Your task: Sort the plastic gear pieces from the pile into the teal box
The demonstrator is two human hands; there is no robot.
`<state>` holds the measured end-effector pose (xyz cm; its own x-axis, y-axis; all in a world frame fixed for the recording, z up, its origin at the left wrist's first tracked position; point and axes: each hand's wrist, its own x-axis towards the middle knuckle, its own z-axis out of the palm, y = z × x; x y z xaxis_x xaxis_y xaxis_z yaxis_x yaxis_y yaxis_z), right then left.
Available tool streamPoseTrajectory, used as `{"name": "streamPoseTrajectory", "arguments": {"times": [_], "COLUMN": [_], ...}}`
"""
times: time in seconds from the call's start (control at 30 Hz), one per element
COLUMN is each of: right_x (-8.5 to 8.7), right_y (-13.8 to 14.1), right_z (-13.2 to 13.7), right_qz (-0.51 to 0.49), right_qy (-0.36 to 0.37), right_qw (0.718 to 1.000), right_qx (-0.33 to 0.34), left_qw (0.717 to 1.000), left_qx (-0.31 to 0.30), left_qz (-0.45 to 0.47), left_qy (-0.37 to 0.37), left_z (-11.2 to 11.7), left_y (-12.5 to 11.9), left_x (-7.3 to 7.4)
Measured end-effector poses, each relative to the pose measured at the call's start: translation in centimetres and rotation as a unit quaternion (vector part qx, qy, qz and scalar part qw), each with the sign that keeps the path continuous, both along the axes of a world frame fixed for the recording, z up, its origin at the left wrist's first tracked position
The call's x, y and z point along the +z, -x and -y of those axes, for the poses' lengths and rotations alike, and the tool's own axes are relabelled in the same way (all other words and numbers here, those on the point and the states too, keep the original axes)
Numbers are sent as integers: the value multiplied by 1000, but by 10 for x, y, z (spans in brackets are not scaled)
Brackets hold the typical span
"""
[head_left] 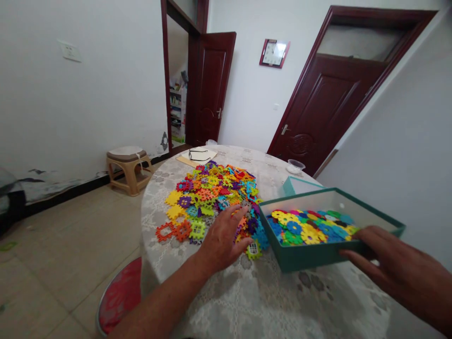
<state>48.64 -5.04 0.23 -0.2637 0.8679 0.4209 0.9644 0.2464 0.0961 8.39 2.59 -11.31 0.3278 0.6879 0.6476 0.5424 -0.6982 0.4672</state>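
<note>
A large heap of colourful plastic building pieces [212, 188], many square with toothed edges and window-like grids, lies on the round table. My left hand [224, 235] is over the near right side of the heap, fingers spread; whether it touches the pieces I cannot tell. To the right is a green box [310, 256] with a pale inside, holding many flower-shaped plastic discs [310, 228] in yellow, blue, green and red. My right hand [377, 252] grips the box's near right rim, thumb outside and fingers over the edge.
The table [268, 301] wears a patterned cloth. Black-framed glasses [199, 154] lie on papers at the far left. A clear plastic bowl [295, 165] and a pale green box part [300, 185] stand behind the green box. A red stool [122, 296] and a beige stool [129, 172] stand left.
</note>
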Motion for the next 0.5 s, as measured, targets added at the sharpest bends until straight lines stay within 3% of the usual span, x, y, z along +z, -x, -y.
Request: {"name": "streamPoseTrajectory", "arguments": {"times": [0.1, 0.23, 0.37, 0.5], "right_x": [36, 70, 89, 97], "right_y": [41, 79, 109, 132], "right_z": [-34, -84, -131, -170], "right_qz": [43, 85, 89, 65], "right_qy": [66, 127, 210, 260], "right_qw": [996, 986, 970, 960], "right_qx": [33, 59, 84, 85], "left_qw": [1000, 999, 1000, 998], "left_qx": [-5, 24, 28, 52], "left_qz": [-14, -21, -8, 14], "left_qy": [14, 13, -5, -12], "left_z": [-8, -25, -39, -47], "left_y": [0, 5, 14, 24], "left_x": [2, -6, -13, -20]}}
